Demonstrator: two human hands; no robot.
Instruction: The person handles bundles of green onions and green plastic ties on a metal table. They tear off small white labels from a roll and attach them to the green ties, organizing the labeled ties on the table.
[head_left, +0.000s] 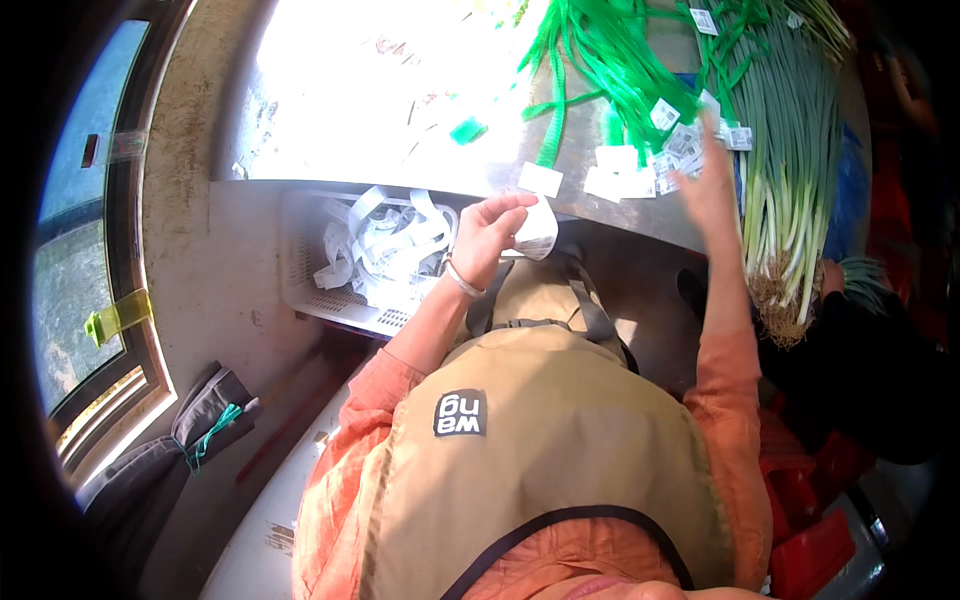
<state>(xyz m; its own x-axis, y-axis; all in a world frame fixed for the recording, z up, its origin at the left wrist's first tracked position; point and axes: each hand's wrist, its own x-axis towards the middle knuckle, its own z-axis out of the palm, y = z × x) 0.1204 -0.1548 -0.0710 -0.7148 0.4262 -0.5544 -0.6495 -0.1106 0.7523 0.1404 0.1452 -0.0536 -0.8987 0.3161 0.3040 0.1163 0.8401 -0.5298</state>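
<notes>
My left hand is closed on a strip of printed white labels, which curls down by the table's near edge. My right hand reaches over the table beside a cluster of labelled tags on green mesh bands; its fingers are blurred, and whether they touch a tag cannot be told. More white labels lie along the table edge, and one label sits at the end of a green band just above my left hand. To the right lies a bundle of green onions with roots towards me.
A white plastic basket of curled label backing strips stands below the table's near edge at left. The table is glaringly sunlit. A window and a folded dark umbrella are far left. Another person's hand is beyond the onion roots.
</notes>
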